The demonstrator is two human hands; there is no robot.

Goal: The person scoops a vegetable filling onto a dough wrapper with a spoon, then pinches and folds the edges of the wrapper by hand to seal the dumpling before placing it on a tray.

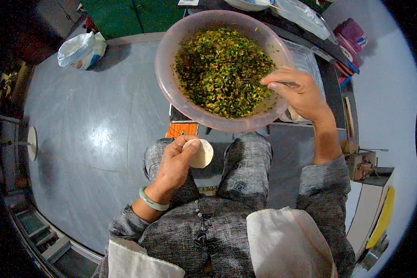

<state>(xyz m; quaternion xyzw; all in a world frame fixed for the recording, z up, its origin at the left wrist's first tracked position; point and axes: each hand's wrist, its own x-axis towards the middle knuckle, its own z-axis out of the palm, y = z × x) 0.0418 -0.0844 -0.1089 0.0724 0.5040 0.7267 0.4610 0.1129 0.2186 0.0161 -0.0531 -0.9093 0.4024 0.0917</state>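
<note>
My left hand, with a pale bangle at its wrist, pinches a round dough wrapper by its left edge, thumb on top, above my lap. A large translucent pink plastic bowl stands before my knees, filled with chopped green and yellow filling. Over the bowl's right rim reaches my right hand, closed on the handle of a thin metal utensil. The utensil's far end is not clearly visible in the filling. Beneath my right wrist, a pale piece, perhaps dough, is partly hidden.
Behind the bowl, a dark table holds a white bowl and clear plastic. A clear plastic tray lies right of the pink bowl. A white plastic bag stands on the floor at upper left. Purple cloth hangs at upper right.
</note>
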